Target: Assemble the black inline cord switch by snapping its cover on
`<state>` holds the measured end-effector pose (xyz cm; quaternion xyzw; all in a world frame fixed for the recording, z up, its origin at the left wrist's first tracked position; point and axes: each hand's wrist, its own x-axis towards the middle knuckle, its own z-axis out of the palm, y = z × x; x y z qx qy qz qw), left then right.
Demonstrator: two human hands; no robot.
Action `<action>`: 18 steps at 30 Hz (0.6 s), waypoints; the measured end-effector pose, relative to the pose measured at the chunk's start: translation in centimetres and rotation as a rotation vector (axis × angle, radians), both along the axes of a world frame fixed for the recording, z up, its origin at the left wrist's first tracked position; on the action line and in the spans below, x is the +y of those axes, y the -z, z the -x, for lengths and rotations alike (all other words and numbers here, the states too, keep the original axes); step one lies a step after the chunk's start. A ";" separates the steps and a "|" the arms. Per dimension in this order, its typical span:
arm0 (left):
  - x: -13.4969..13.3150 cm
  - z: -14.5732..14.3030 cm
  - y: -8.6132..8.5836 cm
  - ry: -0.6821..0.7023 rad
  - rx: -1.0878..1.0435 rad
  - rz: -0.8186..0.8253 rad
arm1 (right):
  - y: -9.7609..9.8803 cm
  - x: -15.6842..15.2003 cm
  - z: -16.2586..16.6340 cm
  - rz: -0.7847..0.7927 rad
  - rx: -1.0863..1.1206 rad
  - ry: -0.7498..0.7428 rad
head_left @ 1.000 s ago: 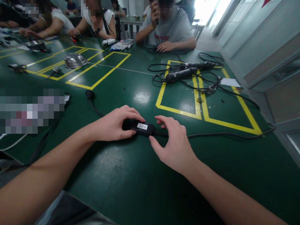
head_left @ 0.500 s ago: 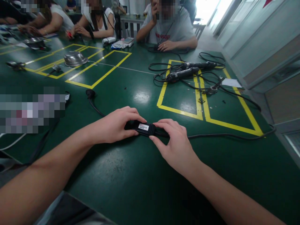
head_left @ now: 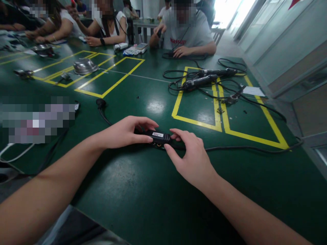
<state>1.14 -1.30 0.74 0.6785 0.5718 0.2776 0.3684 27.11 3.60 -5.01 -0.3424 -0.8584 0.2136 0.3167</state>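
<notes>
A small black box (head_left: 160, 136) with a white label lies on the green table, in line with a black cord (head_left: 237, 147). Round metal-rimmed openings show along its near side. My left hand (head_left: 127, 132) is around the box's left end, thumb against the near edge and fingers behind. At the other end, my right hand (head_left: 190, 149) has thumb and fingers apart, thumb tip close to the near corner; whether it touches is unclear. A black plug (head_left: 100, 103) on a cord lies beyond my left hand.
Two black pen-shaped tools (head_left: 200, 81) with coiled cords lie among yellow tape outlines (head_left: 196, 121). A metal bowl (head_left: 85, 66) stands farther left. A blurred-out item (head_left: 38, 120) lies at left. Several people sit across the table, one with a hand (head_left: 182, 51) resting on it.
The box has tilted, so its near side with the openings now shows. My fingers have loosened around it. Across the table, a person's raised hand has come down from the head.
</notes>
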 end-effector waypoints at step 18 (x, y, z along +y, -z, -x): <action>-0.2 0.1 0.6 -0.056 0.382 -0.276 | -0.7 0.2 0.0 0.034 -0.075 -0.059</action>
